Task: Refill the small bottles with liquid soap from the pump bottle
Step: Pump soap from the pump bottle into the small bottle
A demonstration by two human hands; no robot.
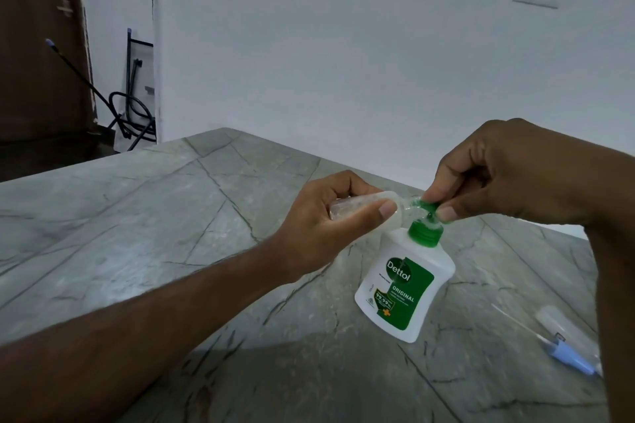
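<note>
A small bottle (357, 208) is gripped on its side in the left hand (330, 220), mouth against the green pump (427, 208). The pump is pinched by the right hand (508, 172). The pump bottle (405, 282) stands near the counter's (171, 216) right edge. Another small bottle (567, 330) and a blue cap (570, 359) lie at that edge.

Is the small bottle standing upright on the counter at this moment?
No, the left hand holds the small bottle on its side in the air, mouth toward the pump bottle's green nozzle.
</note>
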